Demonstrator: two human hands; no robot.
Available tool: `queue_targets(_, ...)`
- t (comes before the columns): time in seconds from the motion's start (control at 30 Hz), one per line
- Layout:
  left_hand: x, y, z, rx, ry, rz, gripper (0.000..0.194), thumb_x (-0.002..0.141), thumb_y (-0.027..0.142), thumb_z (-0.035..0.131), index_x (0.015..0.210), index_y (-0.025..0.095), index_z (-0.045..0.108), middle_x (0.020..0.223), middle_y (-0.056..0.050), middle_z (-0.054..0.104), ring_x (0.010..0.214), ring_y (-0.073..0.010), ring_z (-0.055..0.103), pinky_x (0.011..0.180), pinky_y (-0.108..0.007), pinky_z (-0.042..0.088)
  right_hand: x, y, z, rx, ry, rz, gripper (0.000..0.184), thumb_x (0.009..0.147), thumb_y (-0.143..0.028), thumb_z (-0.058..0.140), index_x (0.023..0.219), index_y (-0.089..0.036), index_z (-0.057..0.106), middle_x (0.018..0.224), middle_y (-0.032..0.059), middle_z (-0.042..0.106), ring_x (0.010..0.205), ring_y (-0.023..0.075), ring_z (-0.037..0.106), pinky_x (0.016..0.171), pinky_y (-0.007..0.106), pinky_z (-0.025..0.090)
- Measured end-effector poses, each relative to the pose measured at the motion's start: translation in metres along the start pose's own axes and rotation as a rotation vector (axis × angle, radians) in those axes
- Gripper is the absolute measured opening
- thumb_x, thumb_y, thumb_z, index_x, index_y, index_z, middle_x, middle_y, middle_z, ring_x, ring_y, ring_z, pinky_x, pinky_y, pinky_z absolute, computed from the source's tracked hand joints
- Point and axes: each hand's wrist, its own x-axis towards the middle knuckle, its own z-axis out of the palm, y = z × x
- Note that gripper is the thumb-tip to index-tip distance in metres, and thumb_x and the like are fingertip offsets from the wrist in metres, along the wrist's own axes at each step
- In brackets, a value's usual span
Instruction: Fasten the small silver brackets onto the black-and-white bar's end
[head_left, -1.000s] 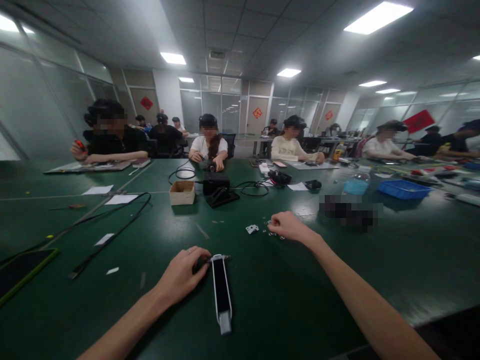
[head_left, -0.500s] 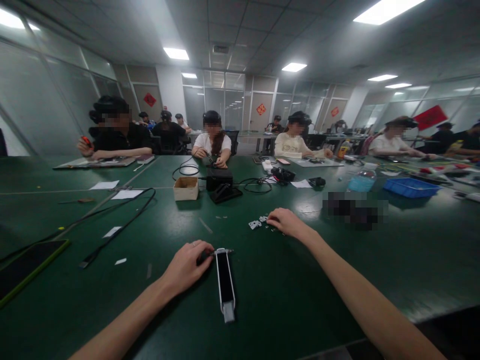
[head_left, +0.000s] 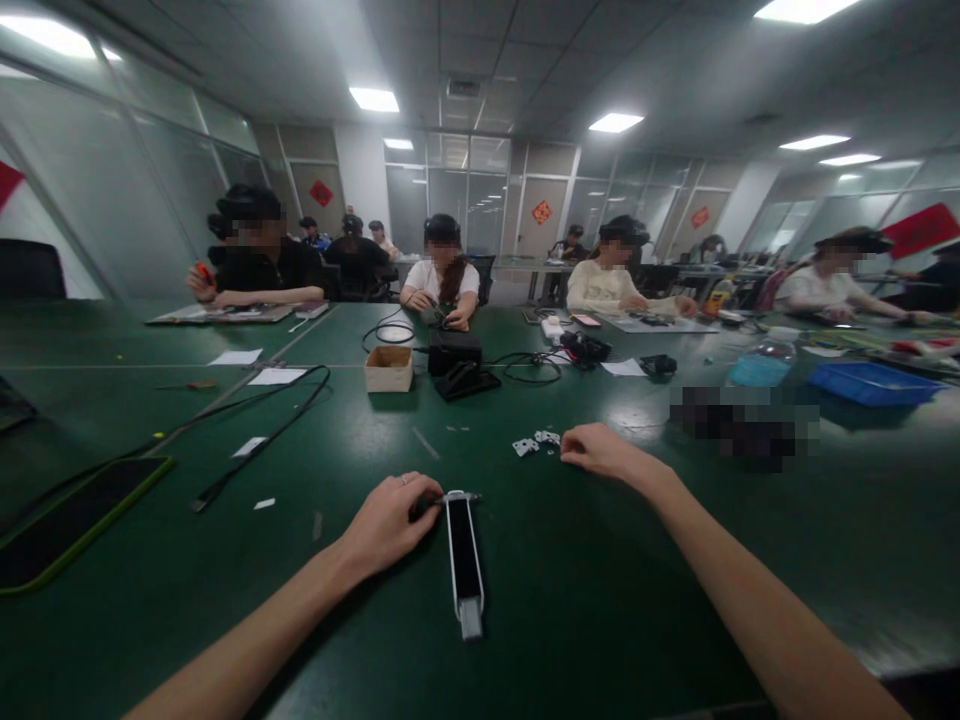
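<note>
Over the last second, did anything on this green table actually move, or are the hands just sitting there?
Little changed. The right hand drew back a touch from the small metal parts, its fingertips now just beside them rather than over them. The view itself swung slightly, so everything slides right in the picture. The left hand stays at the top end of the long black device, which lies as before on the table.

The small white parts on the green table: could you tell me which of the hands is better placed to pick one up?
Probably the right hand: its fingertips rest beside the small white parts, while the left hand is at the top of the long black strip.
</note>
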Motion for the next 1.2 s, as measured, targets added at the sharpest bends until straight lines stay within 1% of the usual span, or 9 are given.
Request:
queue_targets(0.13, -0.001, -0.002, 0.003, 0.003, 0.018, 0.017, 0.017, 0.084, 0.024, 0.050, 0.096, 0.020, 0.061, 0.088, -0.002, 0.065, 0.077, -0.0174, 0.058, 0.074, -0.032, 0.046, -0.002, -0.001, -0.001, -0.019, 0.020, -0.009, 0.013, 0.083, -0.027, 0.054, 0.081, -0.018, 0.064, 0.082, 0.0059, 0.065, 0.072, 0.0173, 0.059, 0.061, 0.026, 0.041)
queue_targets(0.27, -0.001, 0.000, 0.000, -0.003, -0.004, 0.002, 0.016, 0.085, 0.024, 0.050, 0.096, 0.020, 0.061, 0.088, -0.003, 0.065, 0.077, -0.0179, 0.058, 0.075, -0.033, 0.045, -0.006, -0.005, -0.006, -0.025, 0.055, -0.007, 0.014, 0.085, -0.026, 0.052, 0.084, -0.017, 0.063, 0.084, 0.0072, 0.064, 0.073, 0.0180, 0.058, 0.062, 0.027, 0.040)
queue_targets(0.43, -0.002, 0.003, -0.003, -0.008, -0.010, -0.003, 0.017, 0.085, 0.024, 0.050, 0.097, 0.019, 0.061, 0.089, -0.003, 0.064, 0.077, -0.0179, 0.058, 0.075, -0.033, 0.046, -0.007, -0.014, -0.009, 0.032, 0.175, -0.059, 0.015, 0.088, -0.024, 0.048, 0.087, -0.016, 0.060, 0.086, 0.0077, 0.064, 0.077, 0.0182, 0.057, 0.067, 0.028, 0.041)
queue_targets(0.53, -0.001, 0.002, -0.002, -0.009, -0.005, 0.004, 0.016, 0.085, 0.024, 0.049, 0.095, 0.019, 0.061, 0.087, -0.003, 0.064, 0.076, -0.0180, 0.058, 0.074, -0.033, 0.045, -0.008, -0.034, -0.003, 0.145, 0.225, -0.140, 0.015, 0.089, -0.027, 0.049, 0.090, -0.016, 0.060, 0.085, 0.0058, 0.063, 0.074, 0.0161, 0.056, 0.066, 0.027, 0.042)
queue_targets(0.63, -0.001, 0.002, -0.002, -0.008, 0.004, 0.005, 0.016, 0.085, 0.024, 0.049, 0.094, 0.020, 0.061, 0.087, -0.002, 0.064, 0.076, -0.0180, 0.058, 0.074, -0.033, 0.045, -0.011, -0.065, 0.009, 0.261, 0.244, -0.257, 0.013, 0.086, -0.026, 0.053, 0.090, -0.016, 0.061, 0.085, 0.0043, 0.063, 0.072, 0.0144, 0.056, 0.067, 0.026, 0.044)
queue_targets(0.73, -0.001, 0.004, -0.002, -0.006, -0.002, -0.003, 0.016, 0.086, 0.025, 0.049, 0.094, 0.020, 0.061, 0.086, -0.002, 0.064, 0.075, -0.0179, 0.058, 0.073, -0.032, 0.045, -0.016, -0.093, 0.023, 0.356, 0.215, -0.360, 0.012, 0.085, -0.023, 0.055, 0.091, -0.016, 0.063, 0.085, 0.0038, 0.063, 0.072, 0.0132, 0.056, 0.066, 0.025, 0.046)
queue_targets(0.83, -0.001, 0.005, -0.002, 0.011, -0.005, -0.006, 0.016, 0.085, 0.024, 0.049, 0.094, 0.019, 0.062, 0.085, -0.002, 0.064, 0.074, -0.0175, 0.058, 0.072, -0.032, 0.045, -0.021, -0.110, 0.031, 0.409, 0.177, -0.413, 0.014, 0.084, -0.021, 0.055, 0.094, -0.017, 0.063, 0.088, 0.0039, 0.063, 0.072, 0.0125, 0.057, 0.066, 0.025, 0.047)
queue_targets(1.0, -0.001, 0.004, -0.001, 0.031, 0.008, 0.003, 0.015, 0.084, 0.023, 0.050, 0.092, 0.019, 0.062, 0.083, -0.002, 0.064, 0.073, -0.0167, 0.058, 0.072, -0.030, 0.045, -0.024, -0.116, 0.036, 0.419, 0.170, -0.435, 0.013, 0.084, -0.018, 0.055, 0.095, -0.016, 0.063, 0.089, 0.0040, 0.063, 0.074, 0.0134, 0.057, 0.067, 0.026, 0.048)
queue_targets(1.2, -0.001, 0.002, 0.001, 0.032, 0.016, 0.029, 0.013, 0.085, 0.022, 0.051, 0.092, 0.020, 0.061, 0.081, -0.001, 0.063, 0.071, -0.0158, 0.058, 0.071, -0.030, 0.045, -0.020, -0.112, 0.039, 0.468, 0.150, -0.415, 0.014, 0.089, -0.023, 0.053, 0.097, -0.018, 0.063, 0.093, 0.0033, 0.064, 0.081, 0.0146, 0.059, 0.072, 0.028, 0.048)
